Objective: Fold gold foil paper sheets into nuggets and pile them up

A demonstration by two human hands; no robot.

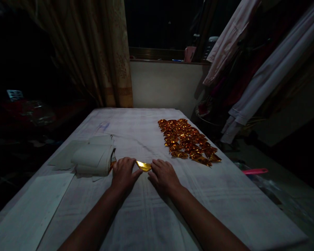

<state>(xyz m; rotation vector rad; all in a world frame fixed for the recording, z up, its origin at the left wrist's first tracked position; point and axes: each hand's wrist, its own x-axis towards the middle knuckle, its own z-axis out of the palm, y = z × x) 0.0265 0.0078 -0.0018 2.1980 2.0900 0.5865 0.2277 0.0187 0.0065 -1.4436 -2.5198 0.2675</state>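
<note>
A small folded piece of gold foil paper (143,166) lies on the white cloth-covered table (146,209) between my two hands. My left hand (123,173) rests palm down with its fingers curled over the foil's left end. My right hand (163,174) presses on the foil's right end with bent fingers. Both hands pinch the gold paper against the cloth. A stack of pale paper sheets (92,158), partly rolled, lies just left of my left hand.
Several finished gold folded pieces (188,141) lie in rows on the table's right side. A long pale sheet (28,212) covers the near left corner. Curtains (94,52), a windowsill and hanging clothes (251,69) stand behind. A pink object (255,171) lies off the right edge.
</note>
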